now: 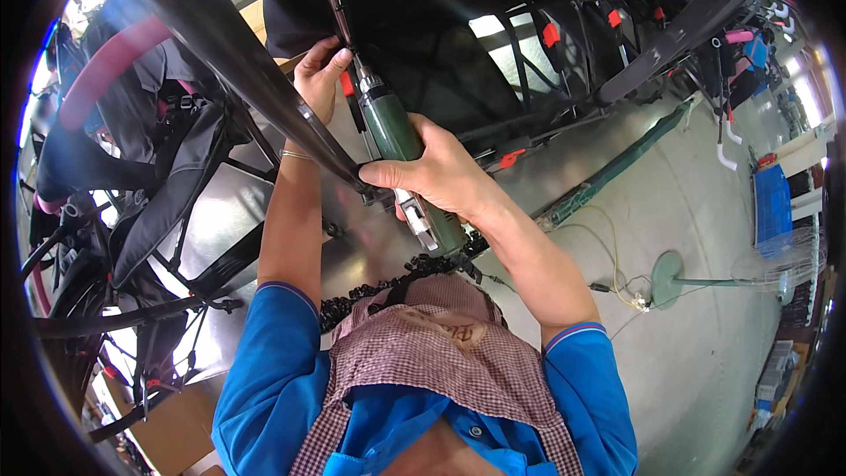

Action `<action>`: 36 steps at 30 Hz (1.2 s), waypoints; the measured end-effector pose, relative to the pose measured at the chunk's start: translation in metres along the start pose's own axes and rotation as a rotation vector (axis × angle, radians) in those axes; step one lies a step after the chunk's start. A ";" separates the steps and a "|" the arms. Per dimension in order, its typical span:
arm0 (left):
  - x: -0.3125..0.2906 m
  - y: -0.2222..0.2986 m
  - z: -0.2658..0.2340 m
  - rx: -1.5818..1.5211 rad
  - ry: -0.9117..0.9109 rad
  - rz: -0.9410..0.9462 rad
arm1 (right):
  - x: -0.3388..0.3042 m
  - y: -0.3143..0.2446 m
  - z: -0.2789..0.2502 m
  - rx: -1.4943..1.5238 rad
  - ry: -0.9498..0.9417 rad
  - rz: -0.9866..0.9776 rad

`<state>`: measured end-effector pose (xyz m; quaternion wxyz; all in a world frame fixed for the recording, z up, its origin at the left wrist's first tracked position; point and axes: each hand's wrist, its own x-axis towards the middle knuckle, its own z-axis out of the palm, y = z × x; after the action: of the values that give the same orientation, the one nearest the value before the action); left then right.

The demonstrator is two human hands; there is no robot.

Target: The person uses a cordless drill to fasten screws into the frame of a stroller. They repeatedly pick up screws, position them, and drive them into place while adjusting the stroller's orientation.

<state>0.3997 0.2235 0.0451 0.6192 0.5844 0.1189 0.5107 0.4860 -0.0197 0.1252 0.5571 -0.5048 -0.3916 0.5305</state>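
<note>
My right hand (443,172) is wrapped round a green electric screwdriver (385,116), thumb lying across its body by the silver lever. The screwdriver points away from me, its narrow silver nose up by a thin dark metal tube (334,2). My left hand (322,70) is at that nose, thumb and fingertips pinched together by the tube; what they grip is too small to make out. Close to my right thumb ends a thick black frame tube (233,57). Black fabric (379,0) of a stroller-like frame covers the space beyond, hiding where the tip meets the work.
On the left stand black stroller frames with dark padding and a pink curved bar (110,66). A coiled black cable (379,289) runs from the screwdriver's rear. Red clips (551,34) dot the frame. A green-based fan (667,280) and blue bins (773,203) are at right.
</note>
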 end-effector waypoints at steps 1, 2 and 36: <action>-0.002 0.004 0.004 -0.007 0.005 0.009 | 0.000 -0.001 -0.001 -0.002 -0.005 0.002; -0.003 0.006 0.007 -0.014 0.009 0.017 | 0.001 0.000 -0.001 -0.006 -0.009 -0.004; 0.000 0.000 0.005 0.107 0.148 -0.008 | 0.011 0.002 0.001 -0.151 0.053 -0.004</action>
<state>0.4033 0.2200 0.0463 0.5789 0.5767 0.1938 0.5429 0.4861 -0.0088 0.1228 0.5288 -0.5584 -0.4167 0.4847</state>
